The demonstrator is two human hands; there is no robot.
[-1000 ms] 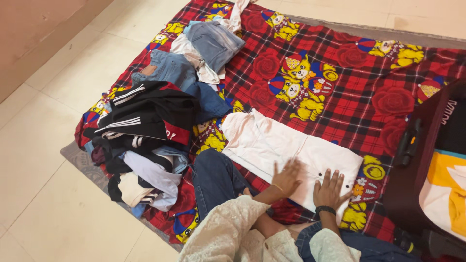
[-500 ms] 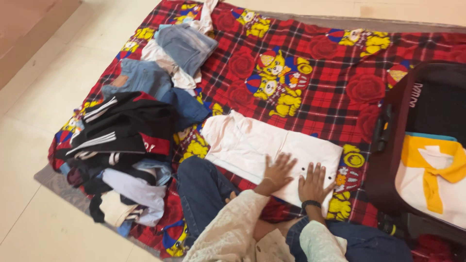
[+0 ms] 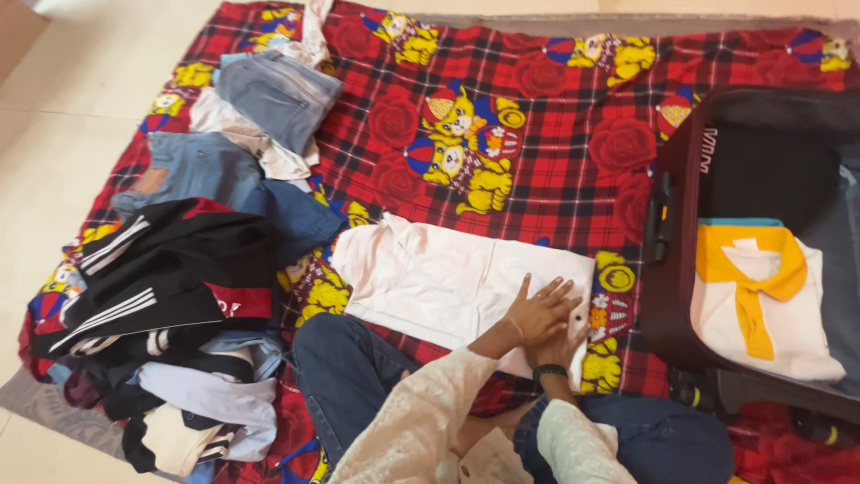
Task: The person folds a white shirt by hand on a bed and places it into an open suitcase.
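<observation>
Bright, even indoor light with soft faint shadows, no glare, and slight overall softness.

The shirt is pale pink, nearly white, folded into a long flat rectangle lying across the red plaid blanket at lower centre of the frame. Its collar end points toward the left, slightly rumpled, while the right end is smooth with small dark buttons. It slopes gently down toward the right. Both hands press flat on its right end.
</observation>
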